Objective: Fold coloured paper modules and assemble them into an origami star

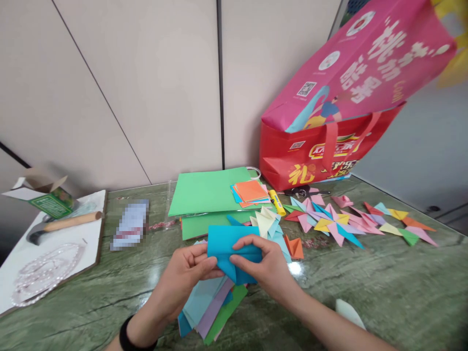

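1. Left hand (188, 263) in close, thumb and fingers pinching the left edge of the blue paper (221, 239); right hand (268, 263) narrow, thumb and forefinger nipping it right of the middle.
2. That blue paper is up between the two, over a pile of coloured sheets (206, 300), its lower part folded at a slant.
3. Here's the knack, I'd say: left steady, edges lined up, then a firm thumb along the crease. Rush it and the point probably skews.
4. Beyond, rightward, folded paper pieces (334, 224) spread across the table (307, 297).
5. Farther, a yellow tube (277, 202) just beside green sheets (204, 192).
6. And at the back, a red bag (281, 168), pink bag (303, 109) above!
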Demonstrator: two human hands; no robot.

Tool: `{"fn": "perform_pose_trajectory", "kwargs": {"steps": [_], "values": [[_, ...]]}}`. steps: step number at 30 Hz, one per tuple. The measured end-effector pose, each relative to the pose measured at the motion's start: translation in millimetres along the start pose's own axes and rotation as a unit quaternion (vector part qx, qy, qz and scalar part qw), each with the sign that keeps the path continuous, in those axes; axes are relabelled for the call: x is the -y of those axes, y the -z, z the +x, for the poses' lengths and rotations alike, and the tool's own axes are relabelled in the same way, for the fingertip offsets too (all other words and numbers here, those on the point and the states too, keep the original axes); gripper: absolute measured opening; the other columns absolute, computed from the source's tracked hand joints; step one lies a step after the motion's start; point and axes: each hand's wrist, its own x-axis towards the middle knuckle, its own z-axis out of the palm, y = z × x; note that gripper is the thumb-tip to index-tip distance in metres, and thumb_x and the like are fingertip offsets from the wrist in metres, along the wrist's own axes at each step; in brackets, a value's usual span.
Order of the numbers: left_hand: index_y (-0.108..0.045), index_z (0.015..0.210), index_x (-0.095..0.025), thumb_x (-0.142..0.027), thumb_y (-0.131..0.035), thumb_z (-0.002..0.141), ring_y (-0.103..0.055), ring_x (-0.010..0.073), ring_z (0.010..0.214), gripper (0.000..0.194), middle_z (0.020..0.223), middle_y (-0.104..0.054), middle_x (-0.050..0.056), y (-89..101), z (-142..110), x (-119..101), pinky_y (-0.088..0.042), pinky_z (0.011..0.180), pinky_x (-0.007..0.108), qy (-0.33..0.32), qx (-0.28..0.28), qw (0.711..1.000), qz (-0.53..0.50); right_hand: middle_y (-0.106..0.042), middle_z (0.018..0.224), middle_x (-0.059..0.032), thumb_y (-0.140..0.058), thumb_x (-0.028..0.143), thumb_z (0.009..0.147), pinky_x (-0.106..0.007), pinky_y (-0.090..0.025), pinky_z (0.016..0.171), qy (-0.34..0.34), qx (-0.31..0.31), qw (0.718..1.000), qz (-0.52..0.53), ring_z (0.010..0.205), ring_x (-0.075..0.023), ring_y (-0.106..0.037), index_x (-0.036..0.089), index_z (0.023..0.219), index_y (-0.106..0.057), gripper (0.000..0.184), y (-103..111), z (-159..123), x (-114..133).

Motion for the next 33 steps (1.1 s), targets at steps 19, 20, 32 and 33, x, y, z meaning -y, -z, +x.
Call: {"fn": "perform_pose_trajectory", "kwargs": {"steps": [19,20,32,33], "values": [[-0.071,0.092,-0.013,-0.031,-0.065,0.076,-0.069,0.0216,0.077,0.025,0.087,-0.075,0.009,-0.2,-1.3,-0.4,-0.053,0.081,0.039,0.010,-0.024,0.999,0.043,-0.068,0.073,0.0005,-0.070,0.027,0.064,-0.026,-0.046,0.062,0.008,0.003,1.000,-0.025,0.071,-0.0176,-0.060,0.020,0.071,-0.066,0.011,0.8,-1.2,2.4],[-0.071,0.092,-0.013,-0.032,-0.066,0.075,-0.069,0.0218,0.076,0.026,0.085,-0.075,0.009,-0.7,-1.4,-1.1,-0.053,0.080,0.039,0.013,-0.026,0.998,0.047,-0.069,0.074,0.0003,-0.070,0.027,0.065,-0.026,-0.046,0.062,0.008,0.003,1.000,-0.025,0.071,-0.0179,-0.061,0.020,0.072,-0.066,0.011,0.8,-1.2,2.7],[-0.071,0.087,-0.011,-0.035,-0.071,0.070,-0.069,0.0216,0.073,0.030,0.076,-0.074,0.009,1.9,0.0,2.2,-0.055,0.077,0.037,0.064,-0.010,0.996,0.055,-0.070,0.074,0.0004,-0.070,0.023,0.065,-0.027,-0.048,0.066,0.024,-0.007,0.999,-0.028,0.072,-0.0179,-0.062,0.019,0.070,-0.066,0.008,0.6,-0.8,2.9],[-0.071,0.085,-0.011,-0.036,-0.069,0.071,-0.069,0.0214,0.074,0.029,0.077,-0.075,0.009,2.6,-0.4,2.6,-0.055,0.076,0.037,0.067,-0.004,0.996,0.053,-0.070,0.074,0.0005,-0.070,0.023,0.065,-0.026,-0.048,0.066,0.024,-0.006,0.999,-0.028,0.072,-0.0178,-0.062,0.019,0.070,-0.065,0.008,0.6,-1.0,2.8]]}}
